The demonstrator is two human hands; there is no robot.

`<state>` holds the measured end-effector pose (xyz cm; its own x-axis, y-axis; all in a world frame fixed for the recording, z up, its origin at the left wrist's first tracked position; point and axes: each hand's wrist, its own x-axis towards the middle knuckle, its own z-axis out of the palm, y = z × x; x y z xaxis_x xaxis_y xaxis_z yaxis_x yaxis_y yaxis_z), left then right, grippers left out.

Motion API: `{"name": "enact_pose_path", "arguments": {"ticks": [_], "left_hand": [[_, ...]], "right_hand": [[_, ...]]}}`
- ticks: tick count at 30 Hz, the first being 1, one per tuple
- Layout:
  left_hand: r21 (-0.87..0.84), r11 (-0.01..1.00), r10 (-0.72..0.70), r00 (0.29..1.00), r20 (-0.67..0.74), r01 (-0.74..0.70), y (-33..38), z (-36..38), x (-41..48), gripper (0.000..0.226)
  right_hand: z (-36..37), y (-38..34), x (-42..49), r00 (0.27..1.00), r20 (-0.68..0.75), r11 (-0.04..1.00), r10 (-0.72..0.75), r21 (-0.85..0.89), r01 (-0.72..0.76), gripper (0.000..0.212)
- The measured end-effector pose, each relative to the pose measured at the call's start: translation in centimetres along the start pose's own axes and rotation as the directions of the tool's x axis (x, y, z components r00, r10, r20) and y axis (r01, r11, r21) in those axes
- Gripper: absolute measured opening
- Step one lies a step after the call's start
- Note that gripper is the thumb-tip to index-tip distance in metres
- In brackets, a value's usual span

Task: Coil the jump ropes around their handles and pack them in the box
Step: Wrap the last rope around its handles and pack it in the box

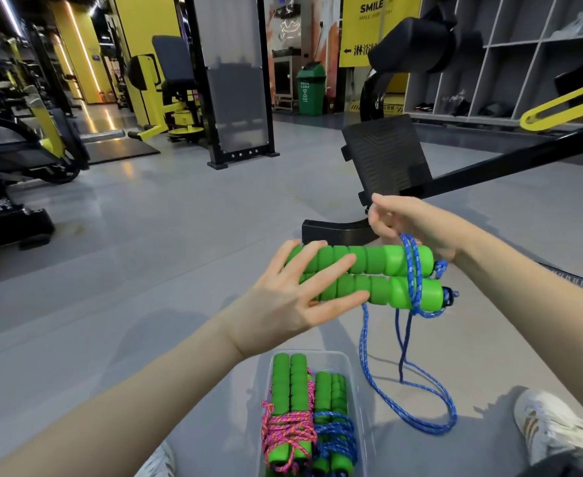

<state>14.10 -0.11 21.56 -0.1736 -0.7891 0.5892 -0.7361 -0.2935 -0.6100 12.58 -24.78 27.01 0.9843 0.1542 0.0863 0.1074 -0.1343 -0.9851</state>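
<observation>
Two coiled ropes are already lying in the box. You are gripping the third pair of handles above it, left hand fingers spread, right hand pinching the blue rope; most is dangling to the floor.

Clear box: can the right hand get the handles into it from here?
Probably yes. The clear box sits open-topped just below, but the right hand holds blue rope mostly uncoiled, and two bundles fill much of the box.
</observation>
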Motion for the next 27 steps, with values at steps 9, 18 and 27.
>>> {"name": "enact_pose_path", "arguments": {"ticks": [9,18,27], "left_hand": [[0.069,0.96,-0.267,0.963,-0.048,0.27,-1.9,2.1,-1.1,0.057],[0.262,0.898,-0.382,0.922,0.063,0.354,-4.5,3.0,-4.6,0.064],[0.317,0.914,-0.353,0.881,0.316,0.252,-5.4,2.2,-6.5,0.059]], "right_hand": [[4.6,3.6,0.1,0.99,-0.097,0.838,0.099,0.545,-0.03,0.017],[7.6,4.1,0.2,0.945,-0.195,0.964,0.263,0.076,-0.253,0.035],[8.4,0.6,-1.2,0.983,0.041,0.683,0.178,-0.724,-0.094,0.031]]}}
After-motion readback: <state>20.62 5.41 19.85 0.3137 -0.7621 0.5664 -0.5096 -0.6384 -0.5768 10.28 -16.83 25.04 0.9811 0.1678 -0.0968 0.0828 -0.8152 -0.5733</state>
